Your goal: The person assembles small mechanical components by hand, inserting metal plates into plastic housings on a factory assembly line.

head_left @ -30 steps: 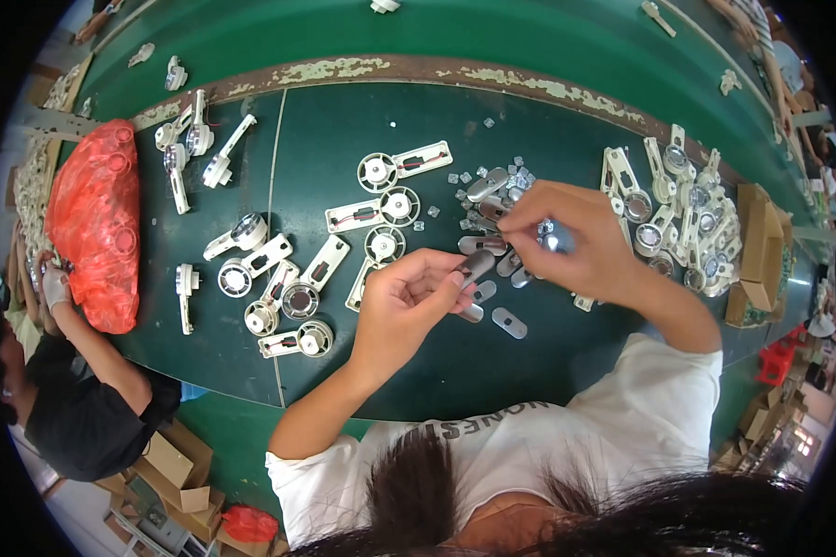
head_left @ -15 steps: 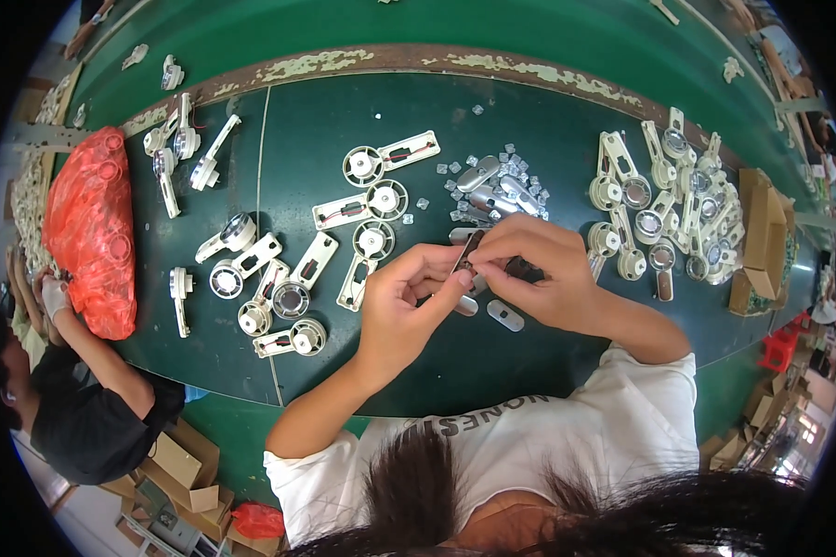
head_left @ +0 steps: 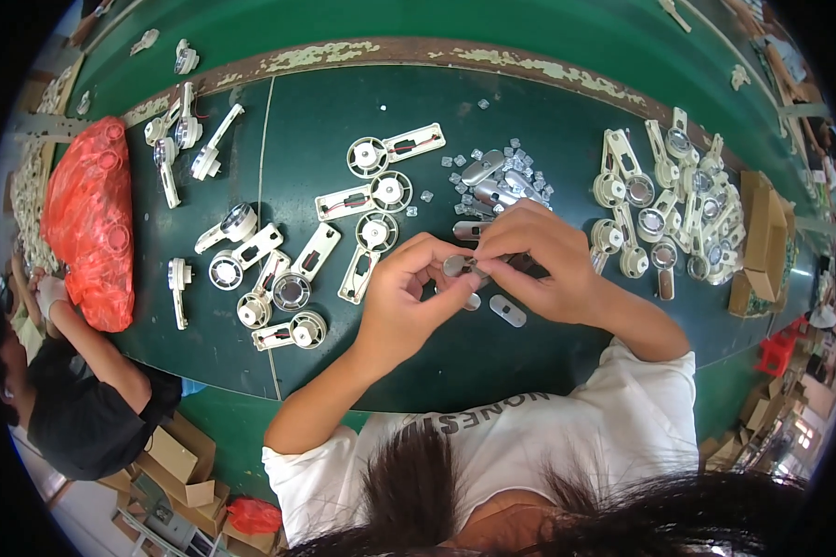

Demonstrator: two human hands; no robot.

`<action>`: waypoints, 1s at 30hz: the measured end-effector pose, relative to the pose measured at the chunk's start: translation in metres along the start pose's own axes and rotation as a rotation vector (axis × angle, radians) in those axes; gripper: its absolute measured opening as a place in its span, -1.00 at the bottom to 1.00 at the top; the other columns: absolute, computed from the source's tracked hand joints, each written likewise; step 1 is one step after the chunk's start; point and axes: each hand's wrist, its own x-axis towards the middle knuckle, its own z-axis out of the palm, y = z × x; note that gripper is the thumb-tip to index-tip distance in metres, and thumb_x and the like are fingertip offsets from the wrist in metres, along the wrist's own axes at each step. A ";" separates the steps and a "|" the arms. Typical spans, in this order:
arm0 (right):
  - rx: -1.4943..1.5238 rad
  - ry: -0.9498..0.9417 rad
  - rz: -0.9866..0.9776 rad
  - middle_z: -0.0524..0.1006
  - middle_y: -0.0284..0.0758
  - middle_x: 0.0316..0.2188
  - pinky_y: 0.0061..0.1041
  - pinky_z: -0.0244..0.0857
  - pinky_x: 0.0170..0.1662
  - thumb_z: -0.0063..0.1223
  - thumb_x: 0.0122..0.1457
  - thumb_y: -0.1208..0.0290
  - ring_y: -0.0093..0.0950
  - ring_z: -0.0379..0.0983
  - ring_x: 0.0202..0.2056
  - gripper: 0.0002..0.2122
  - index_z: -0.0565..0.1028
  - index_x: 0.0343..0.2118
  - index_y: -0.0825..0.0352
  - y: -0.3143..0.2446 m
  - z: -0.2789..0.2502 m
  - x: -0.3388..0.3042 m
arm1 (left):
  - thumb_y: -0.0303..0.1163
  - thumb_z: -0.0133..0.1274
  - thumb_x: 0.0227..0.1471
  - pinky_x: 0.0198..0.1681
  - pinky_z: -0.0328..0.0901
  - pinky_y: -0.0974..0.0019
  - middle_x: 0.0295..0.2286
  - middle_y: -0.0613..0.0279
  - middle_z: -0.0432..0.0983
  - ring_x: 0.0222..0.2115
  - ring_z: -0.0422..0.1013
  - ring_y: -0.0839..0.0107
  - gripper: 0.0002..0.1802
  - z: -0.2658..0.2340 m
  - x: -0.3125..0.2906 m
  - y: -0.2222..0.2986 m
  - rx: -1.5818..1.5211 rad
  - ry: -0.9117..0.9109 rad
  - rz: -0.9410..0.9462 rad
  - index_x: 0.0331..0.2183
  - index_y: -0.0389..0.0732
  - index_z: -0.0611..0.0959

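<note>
Both my hands meet over the middle of the table. My left hand (head_left: 407, 295) is closed round a small silver-grey cover with a rounded end (head_left: 456, 265), gripped between thumb and fingers. At its right end my right hand (head_left: 541, 265) pinches with thumb and forefinger; whatever lies between those fingertips is too small to make out. Just beyond my hands lies a heap of silver oval covers (head_left: 494, 195) and small clear plastic pieces (head_left: 529, 172). Another silver oval cover (head_left: 508, 311) rests on the table below my right hand.
White fan-like parts with long handles (head_left: 378, 230) are spread left of my hands. More such parts (head_left: 683, 209) are piled at right beside an open cardboard box (head_left: 764, 237). A red plastic bag (head_left: 88, 223) stands far left, near a co-worker's gloved hand (head_left: 52, 292).
The cover in my left hand has turned from edge-on, so its rounded face now shows. My hands stay close together. The view has shifted slightly.
</note>
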 end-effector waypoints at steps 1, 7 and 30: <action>-0.001 0.000 0.002 0.50 -0.28 -0.46 -0.49 0.29 -0.40 0.18 -0.11 0.63 -0.38 0.41 -0.47 -0.81 0.50 -0.37 0.35 0.000 -0.001 0.000 | -0.60 0.08 -0.04 -0.40 0.38 0.48 -0.44 0.29 0.39 -0.47 0.43 0.53 -0.86 0.000 0.002 0.004 -0.118 0.010 -0.051 -0.32 -0.35 0.57; 0.070 -0.035 0.162 0.51 -0.30 -0.45 -0.50 0.28 -0.41 0.17 -0.10 0.62 -0.42 0.42 -0.46 -0.85 0.52 -0.40 0.35 -0.004 -0.004 -0.001 | -0.60 0.03 0.03 -0.40 0.45 0.43 -0.44 0.19 0.50 -0.46 0.48 0.46 -0.84 0.003 0.000 0.005 -0.224 0.039 -0.226 -0.27 -0.38 0.51; 0.048 -0.015 0.100 0.43 -0.29 -0.46 -0.54 0.31 -0.44 0.17 -0.12 0.63 -0.44 0.42 -0.46 -0.85 0.49 -0.43 0.36 -0.001 0.003 -0.002 | -0.60 -0.02 0.04 -0.31 0.41 0.44 -0.38 0.17 0.51 -0.38 0.45 0.54 -0.89 -0.001 0.000 0.001 -0.281 -0.001 -0.160 -0.31 -0.37 0.47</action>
